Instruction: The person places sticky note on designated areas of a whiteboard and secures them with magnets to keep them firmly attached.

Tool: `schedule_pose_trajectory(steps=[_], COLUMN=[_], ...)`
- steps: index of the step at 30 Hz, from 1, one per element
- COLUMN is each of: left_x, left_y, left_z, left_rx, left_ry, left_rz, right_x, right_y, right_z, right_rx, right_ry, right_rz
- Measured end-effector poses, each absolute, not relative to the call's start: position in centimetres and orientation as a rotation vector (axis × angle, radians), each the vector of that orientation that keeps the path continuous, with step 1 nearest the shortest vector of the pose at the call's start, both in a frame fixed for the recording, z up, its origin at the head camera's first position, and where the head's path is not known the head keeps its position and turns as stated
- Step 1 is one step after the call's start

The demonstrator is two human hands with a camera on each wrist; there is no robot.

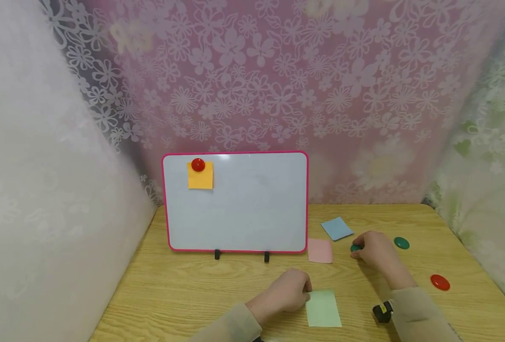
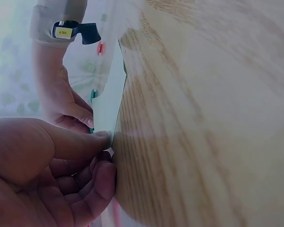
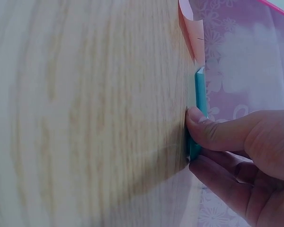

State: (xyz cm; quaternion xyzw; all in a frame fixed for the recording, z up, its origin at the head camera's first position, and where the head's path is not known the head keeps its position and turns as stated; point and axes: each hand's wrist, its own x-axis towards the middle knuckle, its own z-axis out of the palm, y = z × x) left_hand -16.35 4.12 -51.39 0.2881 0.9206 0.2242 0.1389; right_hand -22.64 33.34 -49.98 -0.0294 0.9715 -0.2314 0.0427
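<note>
My left hand point(image 1: 291, 289) pinches the upper left corner of a pale green sticky note point(image 1: 324, 309) near the table's front. In the left wrist view its thumb and fingertips meet at the edge of that paper point(image 2: 109, 101). Farther right, my right hand point(image 1: 379, 255) holds a round green magnet point(image 1: 354, 247) by its edges, low over the wood. The right wrist view shows this magnet point(image 3: 194, 147) between thumb and fingers, partly covered. A pink sticky note point(image 1: 320, 251) and a blue sticky note point(image 1: 337, 229) lie left of the right hand.
A whiteboard point(image 1: 244, 209) with a pink frame stands on small black feet at the back. An orange sticky note point(image 1: 201, 179) hangs on it under a red magnet point(image 1: 198, 165). Another green magnet point(image 1: 401, 242) and a red magnet point(image 1: 440, 282) lie to the right on the wooden table point(image 1: 184, 294).
</note>
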Motion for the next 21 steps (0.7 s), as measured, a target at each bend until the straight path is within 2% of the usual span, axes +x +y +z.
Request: schedule_pose_trajectory(steps=[21], left_x=[-16.4], left_y=[2.9], left_z=[-51.0], left_rx=[0.814], left_ry=[2.601], left_rz=[0.881], right_x=[-22.7], right_y=[33.4], right_z=[-50.2], right_rx=[-0.127], right_ry=[2.971], right_rz=[-0.671])
